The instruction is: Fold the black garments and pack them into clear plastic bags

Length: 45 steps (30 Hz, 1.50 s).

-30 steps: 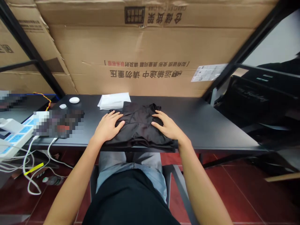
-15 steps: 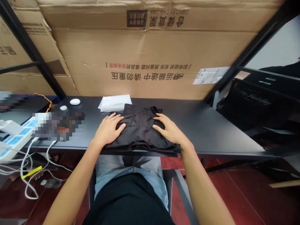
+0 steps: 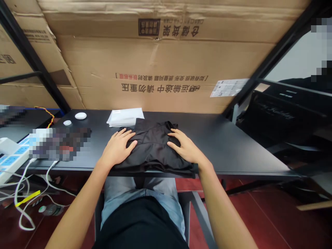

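A black garment (image 3: 151,148) lies in a wrinkled, folded heap at the front edge of the dark desk (image 3: 233,148). Which kind of garment it is, I cannot tell. My left hand (image 3: 118,147) rests on its left side, fingers spread and palm down. On the opposite side my right hand (image 3: 185,147) lies on the cloth, its fingers also apart. Neither hand grips the fabric. Just behind the garment is a stack of white sheets or envelopes (image 3: 125,117), partly covered by the cloth.
A white oval case (image 3: 80,116) and a small white round piece (image 3: 67,122) sit at the back left. Nearer is a blurred-out item (image 3: 64,143) beside a white power strip (image 3: 14,159) with hanging cables. A cardboard panel (image 3: 155,55) stands behind the desk.
The camera view has shifted slightly, so the whole scene appears a little lower and further left. Both hands stay spread on the garment, which looks the same.
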{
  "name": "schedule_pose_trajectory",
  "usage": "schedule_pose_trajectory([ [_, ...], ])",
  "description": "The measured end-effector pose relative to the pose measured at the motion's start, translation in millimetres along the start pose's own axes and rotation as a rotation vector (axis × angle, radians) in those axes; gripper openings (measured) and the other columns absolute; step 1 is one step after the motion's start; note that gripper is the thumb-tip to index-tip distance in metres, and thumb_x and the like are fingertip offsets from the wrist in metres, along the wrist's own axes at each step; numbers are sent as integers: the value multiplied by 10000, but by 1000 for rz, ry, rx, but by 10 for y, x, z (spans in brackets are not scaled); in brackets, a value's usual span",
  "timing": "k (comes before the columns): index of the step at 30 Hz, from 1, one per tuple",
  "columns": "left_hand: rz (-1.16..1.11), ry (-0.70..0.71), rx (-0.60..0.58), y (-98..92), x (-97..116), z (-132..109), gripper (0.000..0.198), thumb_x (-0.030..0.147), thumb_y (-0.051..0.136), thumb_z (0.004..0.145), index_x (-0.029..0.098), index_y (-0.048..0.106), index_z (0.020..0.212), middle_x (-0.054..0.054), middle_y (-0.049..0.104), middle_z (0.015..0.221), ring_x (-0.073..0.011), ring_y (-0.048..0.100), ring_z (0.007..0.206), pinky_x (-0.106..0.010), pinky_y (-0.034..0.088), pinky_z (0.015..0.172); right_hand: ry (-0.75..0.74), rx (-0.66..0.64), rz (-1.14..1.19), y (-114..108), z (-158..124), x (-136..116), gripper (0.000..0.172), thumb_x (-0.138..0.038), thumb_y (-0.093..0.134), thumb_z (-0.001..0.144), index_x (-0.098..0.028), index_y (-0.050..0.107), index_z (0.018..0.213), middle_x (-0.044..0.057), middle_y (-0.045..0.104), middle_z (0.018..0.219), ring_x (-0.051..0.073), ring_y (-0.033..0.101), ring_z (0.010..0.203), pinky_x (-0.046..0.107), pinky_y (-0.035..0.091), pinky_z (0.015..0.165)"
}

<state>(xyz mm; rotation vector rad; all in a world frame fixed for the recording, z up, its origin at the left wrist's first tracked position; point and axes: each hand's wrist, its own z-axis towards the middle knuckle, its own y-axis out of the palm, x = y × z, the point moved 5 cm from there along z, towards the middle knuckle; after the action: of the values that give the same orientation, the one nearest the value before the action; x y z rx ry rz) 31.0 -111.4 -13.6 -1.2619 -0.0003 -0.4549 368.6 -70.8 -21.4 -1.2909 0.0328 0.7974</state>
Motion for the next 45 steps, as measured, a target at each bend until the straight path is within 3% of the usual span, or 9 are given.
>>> schedule_pose_trajectory([
  [31,4,7,22,-8,11,-3,555,559,481,1173,289,701,1606,-51,647,1709,-325,479,1699,-583,353,1437,-15,13,-19,-11,3,-2,485,-591,612,1116,-289,716,1481,148,579,1759,392,453,1714,673,394,1407],
  [38,62,9,27,-7,71,-35,558,527,457,1175,283,662,1632,-93,623,1733,-346,476,1698,-607,344,1428,18,46,-89,-44,-17,-49,562,-548,617,1109,-280,594,1602,172,369,1878,415,465,1703,648,445,1384],
  [42,88,26,4,-166,49,125,689,586,521,1141,250,522,1742,-149,538,1798,-393,576,1610,-584,431,1361,5,64,-162,-146,109,-104,635,-535,637,1097,-275,535,1668,180,419,1848,426,504,1671,647,469,1367],
  [45,81,53,2,-337,32,481,788,605,564,1119,215,439,1792,-181,584,1750,-406,638,1537,-540,508,1283,-28,69,-202,-254,379,-133,658,-507,635,1097,-235,528,1686,199,514,1788,428,532,1645,641,473,1361],
])
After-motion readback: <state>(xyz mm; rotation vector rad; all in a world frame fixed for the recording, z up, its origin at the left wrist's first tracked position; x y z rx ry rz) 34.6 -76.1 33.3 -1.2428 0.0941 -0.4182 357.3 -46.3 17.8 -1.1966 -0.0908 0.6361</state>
